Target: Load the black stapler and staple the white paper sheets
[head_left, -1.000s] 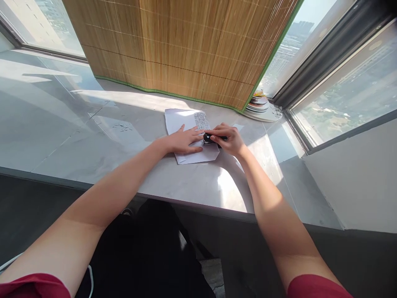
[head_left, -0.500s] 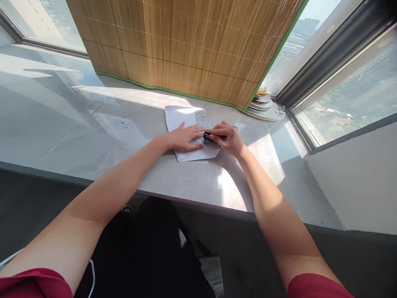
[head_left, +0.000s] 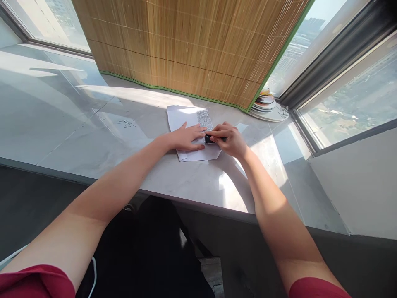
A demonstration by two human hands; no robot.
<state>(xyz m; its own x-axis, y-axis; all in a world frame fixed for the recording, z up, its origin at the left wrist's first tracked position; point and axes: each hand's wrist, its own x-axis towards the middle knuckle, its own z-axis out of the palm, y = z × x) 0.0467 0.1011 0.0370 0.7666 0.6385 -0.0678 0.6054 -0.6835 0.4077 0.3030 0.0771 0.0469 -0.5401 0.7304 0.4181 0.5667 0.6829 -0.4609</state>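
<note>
White paper sheets point(head_left: 182, 117) lie on the pale stone sill, with a dense patch of small grey marks point(head_left: 204, 118), like rows of staples, along the upper right part. My left hand point(head_left: 187, 138) rests flat on the paper with its fingers spread towards the right. My right hand point(head_left: 230, 140) is closed around a small black stapler point(head_left: 209, 139) over the right part of the paper. Its front end sits close to the left fingertips, and my right fingers cover much of its body.
A bamboo blind point(head_left: 192, 45) with a green edge hangs behind the paper. At the back right stands a stack of plates or discs point(head_left: 263, 106) by the window frame. Small loose bits point(head_left: 126, 123) are scattered on the sill point(head_left: 62, 136) to the left. The sill's front edge is near my body.
The whole view has shifted slightly, so everything appears a little further right. My hands, the stapler and the paper keep almost the same places relative to each other.
</note>
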